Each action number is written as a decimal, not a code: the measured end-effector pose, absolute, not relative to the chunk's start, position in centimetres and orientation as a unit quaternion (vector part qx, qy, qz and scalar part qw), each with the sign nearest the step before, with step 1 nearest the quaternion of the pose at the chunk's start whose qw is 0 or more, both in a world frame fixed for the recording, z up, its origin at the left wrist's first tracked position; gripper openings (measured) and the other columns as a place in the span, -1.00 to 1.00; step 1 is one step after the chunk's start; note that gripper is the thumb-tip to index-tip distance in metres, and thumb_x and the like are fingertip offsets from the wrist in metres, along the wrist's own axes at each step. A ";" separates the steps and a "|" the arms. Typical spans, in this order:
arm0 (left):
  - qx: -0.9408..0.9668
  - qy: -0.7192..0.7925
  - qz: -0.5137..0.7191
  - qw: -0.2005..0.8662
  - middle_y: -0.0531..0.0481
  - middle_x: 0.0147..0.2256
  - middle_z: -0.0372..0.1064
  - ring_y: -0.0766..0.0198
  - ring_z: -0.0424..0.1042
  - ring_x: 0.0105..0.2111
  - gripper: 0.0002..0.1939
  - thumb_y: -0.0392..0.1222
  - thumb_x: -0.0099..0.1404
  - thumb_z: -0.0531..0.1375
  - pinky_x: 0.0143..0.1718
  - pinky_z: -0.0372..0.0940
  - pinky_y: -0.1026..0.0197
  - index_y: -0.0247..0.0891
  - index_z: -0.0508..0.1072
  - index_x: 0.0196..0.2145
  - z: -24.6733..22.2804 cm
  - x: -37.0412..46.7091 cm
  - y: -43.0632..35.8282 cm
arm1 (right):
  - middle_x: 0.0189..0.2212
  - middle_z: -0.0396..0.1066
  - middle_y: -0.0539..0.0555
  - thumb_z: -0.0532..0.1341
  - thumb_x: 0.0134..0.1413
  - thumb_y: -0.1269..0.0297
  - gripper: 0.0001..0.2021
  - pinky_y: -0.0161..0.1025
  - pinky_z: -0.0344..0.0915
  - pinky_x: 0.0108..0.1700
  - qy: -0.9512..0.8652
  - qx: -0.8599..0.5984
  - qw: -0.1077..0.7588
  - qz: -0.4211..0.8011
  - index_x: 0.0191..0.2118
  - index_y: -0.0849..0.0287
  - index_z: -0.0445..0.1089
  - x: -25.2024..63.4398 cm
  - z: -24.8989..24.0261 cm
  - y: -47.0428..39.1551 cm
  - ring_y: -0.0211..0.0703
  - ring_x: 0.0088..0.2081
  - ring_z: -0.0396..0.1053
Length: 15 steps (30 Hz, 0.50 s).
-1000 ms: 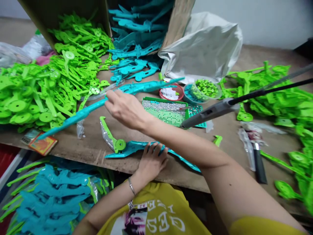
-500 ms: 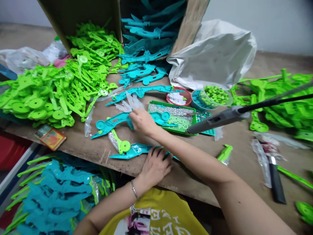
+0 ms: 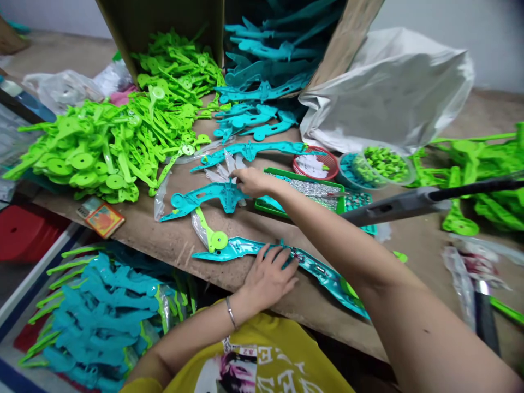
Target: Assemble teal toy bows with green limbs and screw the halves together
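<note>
My left hand (image 3: 272, 275) rests with fingers spread over the nearest teal plastic bow-shaped part (image 3: 323, 273), which lies hollow side up along the table's front edge. A lime-green arm with a round disc (image 3: 219, 240) meets its left end. My right hand (image 3: 254, 182) is closed, fingertips together at the lower edge of some thin whitish strips (image 3: 221, 170); what it pinches is hidden. Just below that hand lies a second teal bow-shaped part (image 3: 200, 197), its right half covered by my forearm. A third teal bow-shaped part (image 3: 262, 148) lies behind the strips.
Lime-green arms (image 3: 94, 147) are heaped on the left. A green tray (image 3: 301, 176) of small metal pieces, a red basket (image 3: 333, 164) and a tub of green bits (image 3: 385, 164) stand right of centre. A grey rod (image 3: 388, 207) crosses from the right. Finished-looking teal pieces (image 3: 102, 305) fill a crate below left.
My right hand has left the second teal part and moved up to the whitish strips. My left hand stays on the nearest part. The view has shifted slightly.
</note>
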<state>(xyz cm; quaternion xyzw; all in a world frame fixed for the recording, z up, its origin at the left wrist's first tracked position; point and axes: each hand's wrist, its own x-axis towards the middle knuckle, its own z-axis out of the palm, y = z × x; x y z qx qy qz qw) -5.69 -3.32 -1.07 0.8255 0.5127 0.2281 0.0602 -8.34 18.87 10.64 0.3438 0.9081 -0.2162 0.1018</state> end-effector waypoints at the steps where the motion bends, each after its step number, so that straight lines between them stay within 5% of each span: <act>1: 0.824 0.514 0.230 0.059 -0.10 0.15 0.31 0.07 0.25 0.15 -0.59 -0.02 0.41 0.10 0.26 0.10 -0.08 -0.21 0.33 0.14 -1.1 -5.7 -3.3 | -0.02 0.46 0.25 0.12 0.06 0.54 -0.59 -0.21 0.25 -0.07 0.912 0.337 0.085 -0.218 0.06 0.23 0.37 -8.4 11.4 18.8 0.01 -0.04 0.39; 7: 0.822 0.514 0.239 0.052 -0.11 0.13 0.32 0.07 0.26 0.15 -0.60 -0.05 0.38 0.15 0.24 0.14 -0.08 -0.17 0.35 0.13 -1.3 -5.7 -3.2 | -0.47 0.27 -0.01 0.11 -0.01 0.59 -0.85 -0.26 0.20 -0.22 0.891 0.287 -0.117 -0.331 -0.42 0.22 0.30 -7.8 16.8 17.2 -0.25 -0.36 0.17; 15: 0.822 0.516 0.236 0.048 -0.12 0.12 0.34 0.06 0.27 0.14 -0.59 -0.12 0.35 0.20 0.22 0.16 -0.11 -0.17 0.35 0.13 -0.8 -5.7 -3.2 | -0.45 0.12 -0.15 0.07 0.13 0.50 -0.92 -0.36 0.28 -0.20 0.543 0.253 -0.465 -0.652 -0.34 0.25 0.28 -6.9 19.0 15.7 -0.46 -0.38 0.22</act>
